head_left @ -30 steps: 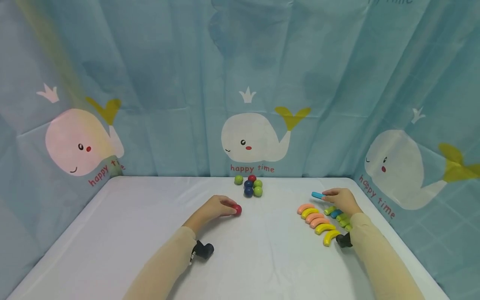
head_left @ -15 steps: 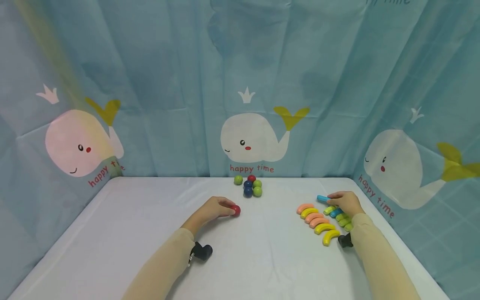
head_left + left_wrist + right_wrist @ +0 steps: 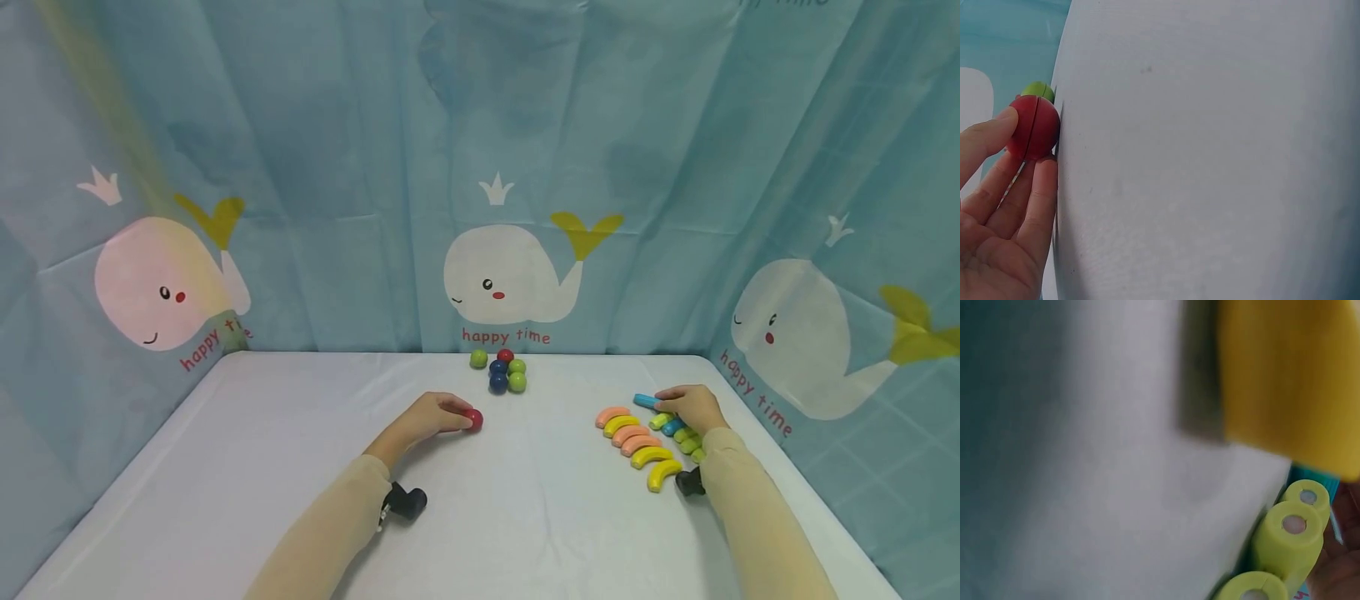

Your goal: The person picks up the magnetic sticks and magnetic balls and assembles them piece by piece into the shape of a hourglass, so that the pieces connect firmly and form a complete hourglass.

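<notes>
My left hand (image 3: 430, 417) pinches a glossy red ball (image 3: 473, 419) at the middle of the table. In the left wrist view, a dark seam runs around the red ball (image 3: 1036, 128), held between thumb and fingertips. On the right, my right hand (image 3: 692, 406) grips one end of a light blue toy banana (image 3: 646, 401). It is at the far end of a row of green toy bananas (image 3: 687, 443) with a darker blue one (image 3: 672, 427) among them; the hand partly hides this row. Left of it lies a row of pink and yellow toy bananas (image 3: 637, 437).
At the back of the white table (image 3: 525, 517) sits a cluster of balls: green (image 3: 517, 382), dark blue (image 3: 498, 382) and red (image 3: 506, 356). A light blue curtain (image 3: 337, 167) with whale prints surrounds the table. A yellow toy banana (image 3: 1291, 381) looms close in the right wrist view.
My right hand has come slightly nearer and to the right, bringing the light blue toy banana to the far end of the green row. The left hand has stayed nearly still with the red ball.
</notes>
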`<state>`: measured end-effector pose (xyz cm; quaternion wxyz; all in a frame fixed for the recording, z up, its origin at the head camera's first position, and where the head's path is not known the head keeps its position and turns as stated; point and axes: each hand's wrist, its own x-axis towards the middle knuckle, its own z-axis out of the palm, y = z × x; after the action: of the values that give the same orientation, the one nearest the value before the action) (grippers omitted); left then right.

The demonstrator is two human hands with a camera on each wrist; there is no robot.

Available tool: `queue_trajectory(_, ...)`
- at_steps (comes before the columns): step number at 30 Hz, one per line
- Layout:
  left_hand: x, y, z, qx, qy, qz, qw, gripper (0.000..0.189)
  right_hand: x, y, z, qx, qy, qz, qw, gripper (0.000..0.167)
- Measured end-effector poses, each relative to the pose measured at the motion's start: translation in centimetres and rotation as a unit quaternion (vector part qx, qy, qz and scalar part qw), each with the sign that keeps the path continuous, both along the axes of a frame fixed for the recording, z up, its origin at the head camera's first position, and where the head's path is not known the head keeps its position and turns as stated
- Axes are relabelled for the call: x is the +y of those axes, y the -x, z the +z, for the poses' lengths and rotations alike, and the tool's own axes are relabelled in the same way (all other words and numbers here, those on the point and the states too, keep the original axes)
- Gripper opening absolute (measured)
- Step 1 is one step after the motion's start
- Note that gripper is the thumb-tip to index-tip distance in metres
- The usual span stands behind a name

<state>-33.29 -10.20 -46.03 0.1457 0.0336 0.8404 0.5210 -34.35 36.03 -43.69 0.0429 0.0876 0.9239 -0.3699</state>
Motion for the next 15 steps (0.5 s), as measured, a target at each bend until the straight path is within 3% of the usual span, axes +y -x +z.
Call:
queue_trajectory(7,0.1,0.0,0.0,-0.003,0.012,0.002,0.9999,0.032,-0.1,-0.1,0.2,0.006,0.004,0.003,1.0,0.043)
queue_trajectory(15,0.1,0.1,0.0,-0.004,0.034,0.005,0.9994,0.031,-0.9,0.0,1.3,0.0,0.057,0.065,0.9962,0.049)
